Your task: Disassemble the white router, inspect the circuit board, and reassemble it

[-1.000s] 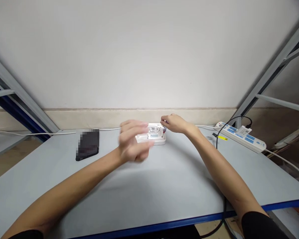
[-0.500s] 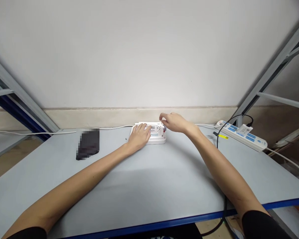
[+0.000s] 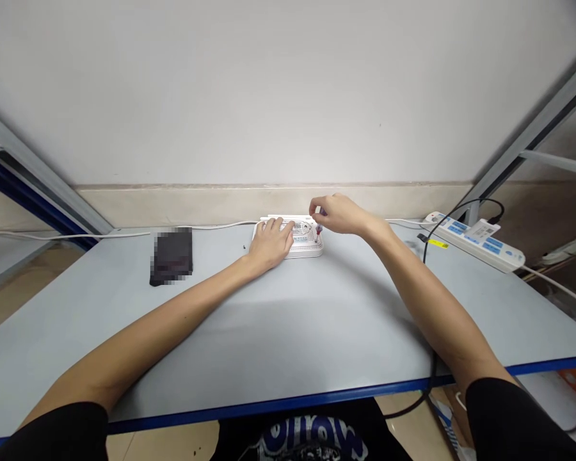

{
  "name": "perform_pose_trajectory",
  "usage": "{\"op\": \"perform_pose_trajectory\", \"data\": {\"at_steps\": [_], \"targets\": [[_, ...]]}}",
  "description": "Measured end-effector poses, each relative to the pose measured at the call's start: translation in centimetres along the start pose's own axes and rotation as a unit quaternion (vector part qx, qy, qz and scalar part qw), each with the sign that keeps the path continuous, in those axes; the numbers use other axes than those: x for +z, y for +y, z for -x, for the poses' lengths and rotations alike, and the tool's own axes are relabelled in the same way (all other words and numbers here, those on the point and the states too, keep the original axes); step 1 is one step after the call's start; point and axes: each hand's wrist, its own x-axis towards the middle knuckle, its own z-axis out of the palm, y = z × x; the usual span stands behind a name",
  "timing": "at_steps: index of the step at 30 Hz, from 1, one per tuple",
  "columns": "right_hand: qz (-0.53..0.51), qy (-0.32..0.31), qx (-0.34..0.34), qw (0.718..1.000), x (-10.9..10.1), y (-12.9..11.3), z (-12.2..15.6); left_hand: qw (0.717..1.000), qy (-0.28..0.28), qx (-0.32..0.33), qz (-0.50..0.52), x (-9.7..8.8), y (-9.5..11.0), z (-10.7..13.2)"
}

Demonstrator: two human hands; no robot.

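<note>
At the table's (image 3: 288,333) far edge, by the wall: one white device (image 3: 308,244), lying flat, with perforated face and labels upward. Left hand (image 3: 270,244): palm down, fingers loosely spread over the device's left part. Right hand (image 3: 338,213): fingers closed around a small screwdriver (image 3: 319,225), held tip down at the device's right side; whether the tip sits in a hole is too small to tell. To the left, well apart: one black item (image 3: 175,255), partly pixelated. To the right: one white power strip (image 3: 504,255), adapter (image 3: 482,230) plugged in.
</note>
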Motion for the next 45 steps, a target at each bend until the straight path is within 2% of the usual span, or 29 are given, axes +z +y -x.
{"op": "perform_pose_trajectory", "data": {"at_steps": [3, 7, 12, 14, 18, 21, 24, 28, 32, 38, 45], "targets": [[-0.017, -0.021, -0.012, 1.0, 0.0, 0.1, -0.1, 1.0, 0.004, 0.0, -0.007, 0.0, 0.1, 0.0], [0.057, 0.006, 0.045, 0.997, 0.0, 0.2, -0.3, 1.0, 0.004, 0.002, -0.013, 0.0, 0.0, 0.0], [0.021, -0.006, -0.008, 1.0, -0.1, 0.3, -0.2, 1.0, 0.008, 0.006, -0.017, 0.0, -0.1, 0.0], [0.003, -0.011, -0.003, 1.0, -0.1, 0.4, -0.2, 1.0, 0.011, 0.007, -0.021, 0.0, -0.1, 0.0], [0.001, 0.036, 0.028, 0.999, 0.2, 0.5, -0.4, 0.999, 0.014, 0.008, -0.03, 0.1, -0.2, 0.0], [-0.066, 0.043, 0.004, 0.997, 0.5, 0.4, -0.5, 0.999, 0.013, 0.011, -0.033, 0.1, -0.2, 0.0], [-0.149, 0.002, -0.019, 0.989, 0.6, 0.5, -0.5, 0.999, 0.013, 0.011, -0.035, 0.1, -0.3, 0.0], [-0.23, -0.06, 0.027, 0.971, 1.1, 1.2, -0.5, 0.999, 0.013, 0.011, -0.037, 0.2, -0.3, 0.0], [-0.295, -0.087, 0.061, 0.95, 1.9, 1.8, -0.8, 0.999, 0.015, 0.01, -0.04, 0.2, -0.4, 0.0], [-0.325, -0.08, 0.059, 0.941, 2.5, 2.1, -1.3, 0.999, 0.014, 0.011, -0.041, 0.2, -0.4, 0.0], [-0.336, -0.064, 0.062, 0.938, 2.0, 2.1, -1.1, 0.999, 0.011, 0.01, -0.04, 0.3, -0.4, 0.1]]}}
